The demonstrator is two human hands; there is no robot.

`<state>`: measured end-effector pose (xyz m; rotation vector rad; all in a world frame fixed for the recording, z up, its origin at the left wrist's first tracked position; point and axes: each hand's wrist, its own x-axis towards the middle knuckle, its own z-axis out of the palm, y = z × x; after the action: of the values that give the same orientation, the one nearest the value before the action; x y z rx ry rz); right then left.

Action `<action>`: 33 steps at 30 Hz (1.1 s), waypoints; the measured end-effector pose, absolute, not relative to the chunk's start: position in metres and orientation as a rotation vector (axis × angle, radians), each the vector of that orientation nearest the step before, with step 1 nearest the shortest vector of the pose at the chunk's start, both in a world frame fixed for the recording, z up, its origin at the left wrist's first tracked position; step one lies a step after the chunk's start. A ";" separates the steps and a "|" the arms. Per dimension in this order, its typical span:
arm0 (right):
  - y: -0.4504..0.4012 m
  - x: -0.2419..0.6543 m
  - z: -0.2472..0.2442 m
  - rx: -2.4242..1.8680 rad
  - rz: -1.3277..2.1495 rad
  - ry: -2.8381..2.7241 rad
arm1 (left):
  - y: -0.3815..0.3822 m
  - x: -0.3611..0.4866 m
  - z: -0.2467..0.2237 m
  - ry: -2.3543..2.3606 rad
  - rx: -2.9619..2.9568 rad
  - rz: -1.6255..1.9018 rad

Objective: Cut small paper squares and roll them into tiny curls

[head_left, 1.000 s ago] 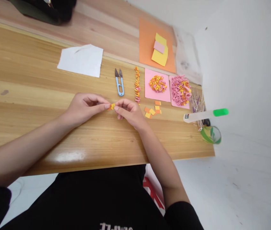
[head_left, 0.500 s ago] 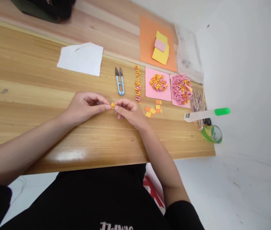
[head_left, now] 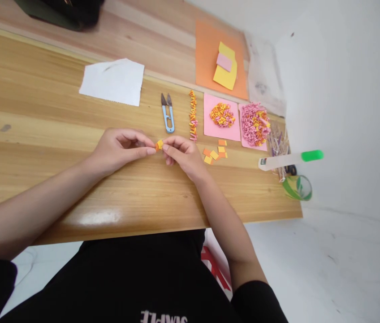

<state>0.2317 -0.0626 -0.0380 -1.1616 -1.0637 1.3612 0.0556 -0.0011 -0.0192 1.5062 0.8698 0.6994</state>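
Between my fingertips is a small piece of orange and yellow paper (head_left: 159,145), pinched from both sides above the wooden table. My left hand (head_left: 119,150) grips its left edge with thumb and forefinger. The fingers of my right hand (head_left: 183,154) close on its yellow right side. Similar orange and yellow paper slips (head_left: 214,154) lie loose just right of my right hand. Beyond my hands rest blue thread snips (head_left: 168,114), blades pointing away. A narrow row of small orange, yellow and pink rolled pieces (head_left: 193,114) lies beside them.
Two pink sheets (head_left: 212,130) carry heaps of small rolled pieces (head_left: 254,123). Farther back lie an orange sheet (head_left: 205,58) with yellow and pink papers, and a white sheet (head_left: 112,83). A green-capped bottle (head_left: 282,161) and a green cup (head_left: 297,187) are near the table's right end.
The paper piece has turned between my fingers, so more of its orange and yellow surface shows. My right hand has shifted slightly to the right.
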 end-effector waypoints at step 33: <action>-0.062 0.231 -0.037 -1.162 1.385 -1.043 | -0.003 0.057 -0.025 0.910 1.477 0.756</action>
<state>0.2310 -0.0618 -0.0373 -1.1620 -1.0431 1.3847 0.0566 -0.0034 -0.0247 1.4771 0.9104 0.7563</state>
